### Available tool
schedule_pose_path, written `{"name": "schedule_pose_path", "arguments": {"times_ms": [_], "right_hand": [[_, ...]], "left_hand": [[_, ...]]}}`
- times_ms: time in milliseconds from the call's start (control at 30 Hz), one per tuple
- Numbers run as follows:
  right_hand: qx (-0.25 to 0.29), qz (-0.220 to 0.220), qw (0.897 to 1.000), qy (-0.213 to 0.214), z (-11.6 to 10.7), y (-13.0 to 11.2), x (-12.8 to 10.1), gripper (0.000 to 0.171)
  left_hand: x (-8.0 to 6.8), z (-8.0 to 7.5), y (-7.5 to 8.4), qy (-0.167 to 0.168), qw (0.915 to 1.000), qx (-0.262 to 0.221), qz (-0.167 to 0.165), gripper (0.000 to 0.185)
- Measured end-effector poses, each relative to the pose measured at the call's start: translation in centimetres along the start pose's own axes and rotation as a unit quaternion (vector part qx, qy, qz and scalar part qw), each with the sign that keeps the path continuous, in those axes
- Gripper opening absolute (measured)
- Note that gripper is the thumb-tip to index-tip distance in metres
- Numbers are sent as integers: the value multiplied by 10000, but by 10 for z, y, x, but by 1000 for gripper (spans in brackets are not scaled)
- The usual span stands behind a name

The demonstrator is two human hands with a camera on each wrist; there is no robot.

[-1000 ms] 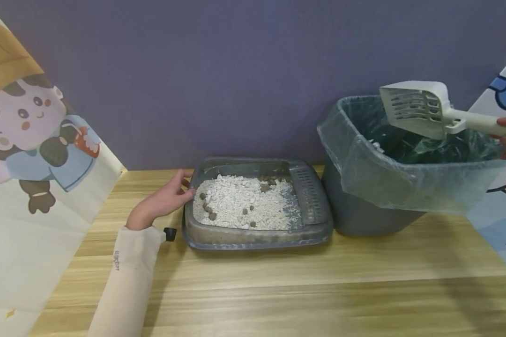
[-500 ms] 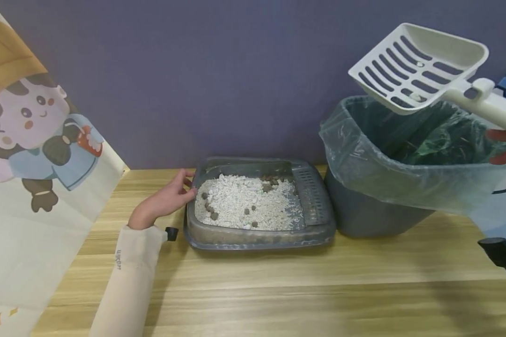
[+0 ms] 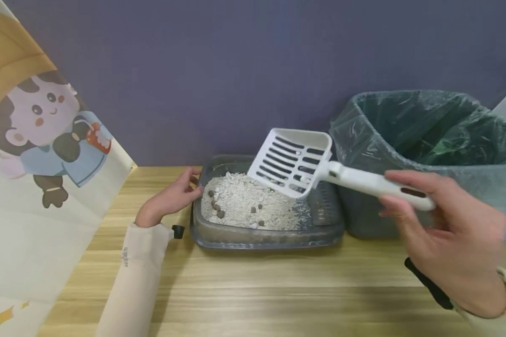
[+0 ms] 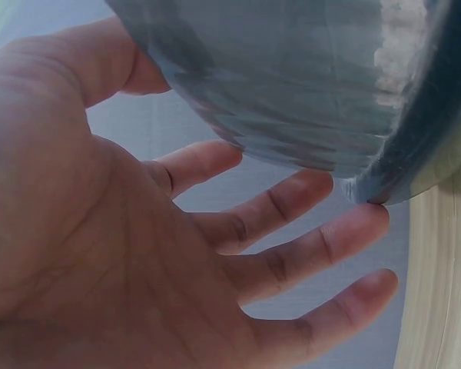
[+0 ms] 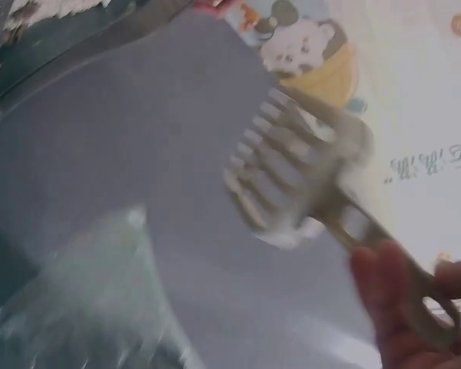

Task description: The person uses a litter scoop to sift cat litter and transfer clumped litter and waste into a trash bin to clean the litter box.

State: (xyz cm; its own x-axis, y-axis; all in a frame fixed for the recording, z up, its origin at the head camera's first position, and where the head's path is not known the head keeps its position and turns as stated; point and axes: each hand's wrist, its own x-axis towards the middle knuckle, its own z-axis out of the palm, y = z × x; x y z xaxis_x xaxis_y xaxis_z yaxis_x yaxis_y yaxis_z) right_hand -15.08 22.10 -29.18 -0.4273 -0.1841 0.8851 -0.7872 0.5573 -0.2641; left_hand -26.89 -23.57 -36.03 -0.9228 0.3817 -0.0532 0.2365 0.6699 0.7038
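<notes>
A white slotted litter scoop (image 3: pixel 358 180) is held by its handle in my right hand (image 3: pixel 459 234), fingers and thumb pinching it. A few small white bits cling to its slots. The scoop's head hangs over the right part of a grey litter box (image 3: pixel 270 239), hiding some of it. White litter (image 3: pixel 236 199) with several brown clumps (image 3: pixel 220 214) lies inside. My left hand (image 3: pixel 170 199) touches the box's left side. In the left wrist view its fingers (image 4: pixel 292 261) are spread and fairly straight, some fingertips against the box wall. The scoop (image 5: pixel 344 173) looks blurred in the right wrist view.
A dark grey bin (image 3: pixel 371 220) with a translucent green bag liner (image 3: pixel 350 135) folded over its rim stands right of the box. Behind is a purple-grey wall (image 3: pixel 194 84). A cartoon-printed panel (image 3: pixel 67 140) borders the wooden surface (image 3: pixel 257 285) on the left.
My right hand has carried the scoop from above the bin leftward and down to over the litter box. Its slotted face now shows. The left hand stays at the box's side.
</notes>
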Motion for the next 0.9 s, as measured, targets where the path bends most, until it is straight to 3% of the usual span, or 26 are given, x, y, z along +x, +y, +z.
{"name": "schedule_pose_path", "arguments": {"times_ms": [67, 133, 267, 400, 567, 767, 900], "right_hand": [[-508, -121, 9967, -619, 10, -14, 9, 37], [-798, -177, 9866, -1414, 19, -29, 19, 32], [-661, -186, 9717, -2259, 40, -34, 26, 31], [-658, -216, 9602, -2705, 59, -26, 22, 25], [-575, -136, 9510, -3034, 73, -15, 22, 31], [-357, 555, 9253, -3734, 81, -2, 29, 21], [-172, 1131, 9115, -3951, 86, 5, 26, 17]], "left_hand": [[1, 0, 1, 0, 10000, -13, 20, 51], [1, -1, 2, 14, 10000, -3, 30, 51], [2, -1, 3, 21, 10000, 23, 35, 52], [2, -1, 2, 15, 10000, 30, 31, 52], [3, 0, 1, 33, 10000, 29, 31, 52], [1, 0, 6, 13, 9999, -77, 78, 51], [0, 0, 6, 36, 9999, -92, 112, 51]]}}
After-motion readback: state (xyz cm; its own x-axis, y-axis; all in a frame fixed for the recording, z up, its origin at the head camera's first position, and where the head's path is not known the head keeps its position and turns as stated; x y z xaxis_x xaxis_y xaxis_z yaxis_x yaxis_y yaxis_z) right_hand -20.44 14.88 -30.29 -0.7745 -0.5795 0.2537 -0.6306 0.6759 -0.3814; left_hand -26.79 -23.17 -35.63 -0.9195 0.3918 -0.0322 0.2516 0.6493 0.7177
